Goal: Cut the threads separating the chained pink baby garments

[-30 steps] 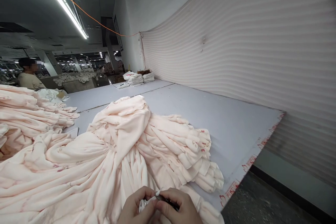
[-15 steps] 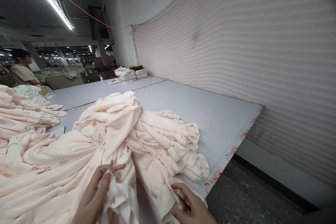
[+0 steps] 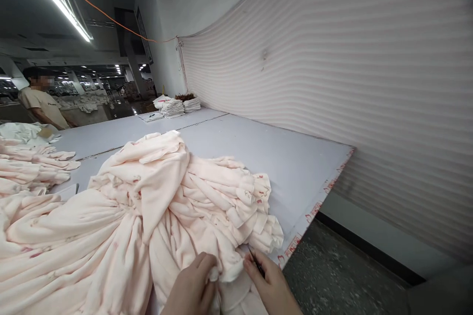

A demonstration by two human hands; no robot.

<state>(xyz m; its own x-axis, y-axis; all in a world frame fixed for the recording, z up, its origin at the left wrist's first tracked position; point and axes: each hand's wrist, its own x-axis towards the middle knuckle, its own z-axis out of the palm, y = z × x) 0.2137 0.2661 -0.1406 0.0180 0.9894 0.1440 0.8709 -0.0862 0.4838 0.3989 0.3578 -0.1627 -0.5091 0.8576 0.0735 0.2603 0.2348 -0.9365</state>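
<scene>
A large heap of pale pink, plush-looking cloth point(image 3: 162, 172) with small printed motifs spreads across the table in front of me. My left hand point(image 3: 195, 283) is closed on the edge of one piece at the near side, pinching a whitish fold between thumb and fingers. Just to its right, my right hand point(image 3: 268, 280) is closed round a small dark pointed tool point(image 3: 255, 260), whose shape suggests thread snips. Its thin tip points up and left, beside the cloth edge. My palm and fingers cover most of the tool.
The grey table point(image 3: 281, 152) has red-printed tape along its right edge, with dark floor point(image 3: 332, 256) beyond. Stacks of folded white cloth point(image 3: 172, 107) stand at the far end. Striped sheeting point(image 3: 314, 59) covers the right wall. A person point(image 3: 40, 101) stands at far left.
My left hand has moved right, toward my right hand, and now grips cloth there. My right hand still holds the dark tool. The view has shifted slightly right.
</scene>
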